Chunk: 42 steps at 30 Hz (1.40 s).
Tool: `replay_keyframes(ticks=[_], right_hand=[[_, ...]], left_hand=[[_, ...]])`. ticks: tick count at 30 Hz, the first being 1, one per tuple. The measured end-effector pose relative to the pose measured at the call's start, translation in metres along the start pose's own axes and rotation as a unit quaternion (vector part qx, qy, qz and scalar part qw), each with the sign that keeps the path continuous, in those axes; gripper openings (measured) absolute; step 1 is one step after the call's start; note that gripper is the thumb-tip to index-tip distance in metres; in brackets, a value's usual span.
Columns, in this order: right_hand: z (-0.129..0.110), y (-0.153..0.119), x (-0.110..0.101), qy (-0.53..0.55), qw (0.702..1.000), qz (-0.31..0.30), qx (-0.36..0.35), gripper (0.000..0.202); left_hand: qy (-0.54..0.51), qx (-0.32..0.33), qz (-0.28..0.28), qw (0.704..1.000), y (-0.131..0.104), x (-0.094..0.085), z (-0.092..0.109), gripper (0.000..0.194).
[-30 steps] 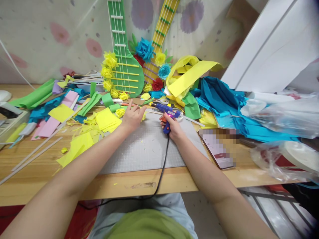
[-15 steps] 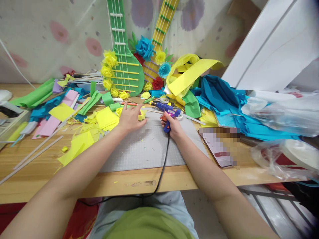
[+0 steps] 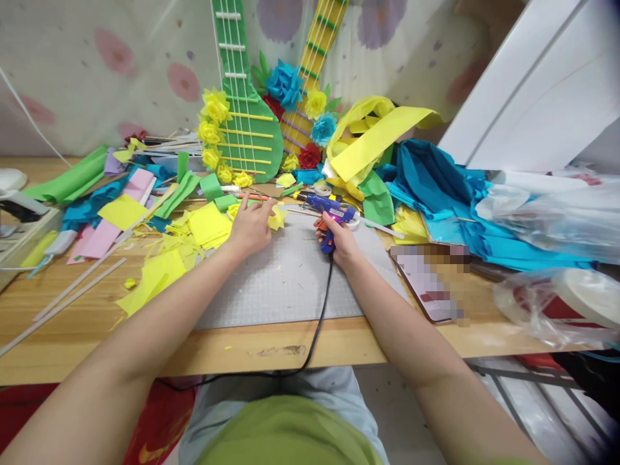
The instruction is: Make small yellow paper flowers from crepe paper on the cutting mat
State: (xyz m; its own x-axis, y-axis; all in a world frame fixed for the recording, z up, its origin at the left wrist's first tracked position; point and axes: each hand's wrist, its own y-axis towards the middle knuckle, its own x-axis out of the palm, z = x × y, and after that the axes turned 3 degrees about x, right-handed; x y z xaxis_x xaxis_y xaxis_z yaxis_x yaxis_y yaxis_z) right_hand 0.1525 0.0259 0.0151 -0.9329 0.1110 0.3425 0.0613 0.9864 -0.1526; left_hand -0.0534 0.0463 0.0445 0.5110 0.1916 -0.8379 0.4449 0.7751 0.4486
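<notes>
My right hand (image 3: 340,237) is wrapped round the handle of a blue glue gun (image 3: 334,210), whose nozzle points left; its black cord (image 3: 320,316) runs down over the table edge. My left hand (image 3: 252,226) is beside a yellow paper flower (image 3: 277,218), its fingers bent and partly hidden; whether it touches the flower is unclear. Below both hands lies a grey cutting mat (image 3: 290,278). Yellow paper sheets (image 3: 208,225) lie just left of my left hand.
A green paper guitar (image 3: 254,139) and a yellow one (image 3: 314,58) lean at the back. Blue paper (image 3: 426,181), a phone (image 3: 426,284) and a plastic-wrapped roll (image 3: 571,303) lie right. White strips (image 3: 82,297) lie left.
The fingers of my left hand have drawn closer together near the yellow flower. My right hand still holds the glue gun. The view has shifted slightly.
</notes>
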Motion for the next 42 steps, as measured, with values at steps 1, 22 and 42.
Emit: replay_keyframes(ticks=[1, 22, 42], right_hand=[[0.000, 0.000, 0.000, -0.002, 1.000, 0.000, 0.001, 0.032], [-0.001, 0.000, 0.000, -0.002, 1.000, 0.012, 0.000, 0.032], [0.000, 0.000, 0.001, 0.002, 1.000, -0.002, 0.002, 0.036]], left_hand=[[0.004, 0.005, -0.001, 1.000, 0.001, 0.000, 0.001, 0.064], [-0.043, -0.181, 0.244, 0.952, -0.026, -0.020, -0.023, 0.036], [-0.020, -0.240, 0.004, 0.971, -0.064, -0.048, -0.067, 0.020]])
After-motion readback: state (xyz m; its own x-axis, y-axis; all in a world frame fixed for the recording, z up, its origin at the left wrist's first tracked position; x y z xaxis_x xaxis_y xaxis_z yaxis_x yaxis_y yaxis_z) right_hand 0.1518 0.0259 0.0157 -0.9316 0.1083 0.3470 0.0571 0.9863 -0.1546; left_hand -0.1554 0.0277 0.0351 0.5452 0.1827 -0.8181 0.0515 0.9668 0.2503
